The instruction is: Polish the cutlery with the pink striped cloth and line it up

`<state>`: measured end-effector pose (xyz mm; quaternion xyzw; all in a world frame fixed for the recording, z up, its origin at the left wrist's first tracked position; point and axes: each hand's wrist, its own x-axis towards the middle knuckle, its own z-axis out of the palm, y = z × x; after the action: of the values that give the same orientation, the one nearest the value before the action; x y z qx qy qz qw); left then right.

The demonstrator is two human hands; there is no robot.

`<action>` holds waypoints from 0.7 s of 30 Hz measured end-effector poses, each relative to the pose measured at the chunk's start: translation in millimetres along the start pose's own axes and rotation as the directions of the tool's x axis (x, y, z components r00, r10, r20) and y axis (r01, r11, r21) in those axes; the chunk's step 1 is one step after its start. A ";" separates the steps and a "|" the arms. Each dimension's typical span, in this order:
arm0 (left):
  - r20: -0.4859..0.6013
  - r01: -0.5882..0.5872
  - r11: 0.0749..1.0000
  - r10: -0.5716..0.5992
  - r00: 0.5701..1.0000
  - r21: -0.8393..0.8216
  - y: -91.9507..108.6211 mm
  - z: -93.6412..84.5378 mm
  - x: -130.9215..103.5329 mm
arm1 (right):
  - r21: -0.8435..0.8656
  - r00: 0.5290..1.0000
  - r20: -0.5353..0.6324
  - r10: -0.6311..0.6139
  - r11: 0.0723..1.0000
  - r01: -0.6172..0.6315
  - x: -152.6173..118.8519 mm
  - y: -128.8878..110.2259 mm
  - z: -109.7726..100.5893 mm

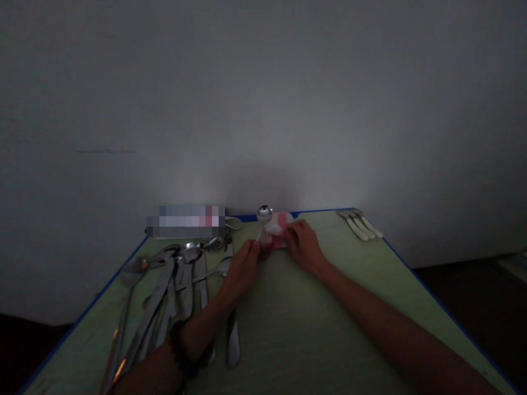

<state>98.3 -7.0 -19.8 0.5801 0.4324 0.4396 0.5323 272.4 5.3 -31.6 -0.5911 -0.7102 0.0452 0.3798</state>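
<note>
Left forearm [152, 367] is closest, lying across part of the loose cutlery pile [189, 285], near side and left of the cloth. Risk: dark bracelet [181, 348] sits right over the handles; if the arm drags sideways it could hook one and shift the heap. Handles overlap, so one knock likely moves several. Right forearm [391, 334] comes in from near right of the cloth, no cutlery under it.

Left hand [242, 263] pinches the spoon [264, 213] by its handle, bowl up, at the cloth's left edge. Slim handle, fingertip grip: could twist or slip if the cloth pulls on it. Right hand [304, 244] has fingers curled and pinched on the right side of the pink-and-white cloth [282, 225]; can't tell how deep the grip goes. Shallow pinch could let the fabric go, and slack folds could catch on the spoon.

Surface: pale green tabletop [280, 334], blue edging [325, 210]. Past the cloth's left, a blurred-out box [185, 219] near the far edge; well right of it, three pale-handled forks [360, 224], close to the corner, so a stray elbow or sweep could tip them off.

Room: dim. Plain grey wall [263, 99] behind the cloth, soft shadow on it, dark gaps low on both sides.
</note>
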 end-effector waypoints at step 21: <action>0.046 -0.141 0.927 0.133 0.990 0.348 7.4 -1.1 -6.7 | 0.289 0.965 -0.051 0.259 0.928 -0.234 3.4 9.9 0.5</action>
<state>95.9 -13.7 -12.7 0.6989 0.4565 0.3854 0.3932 280.1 11.4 -35.4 -0.6173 -0.5992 0.1666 0.4818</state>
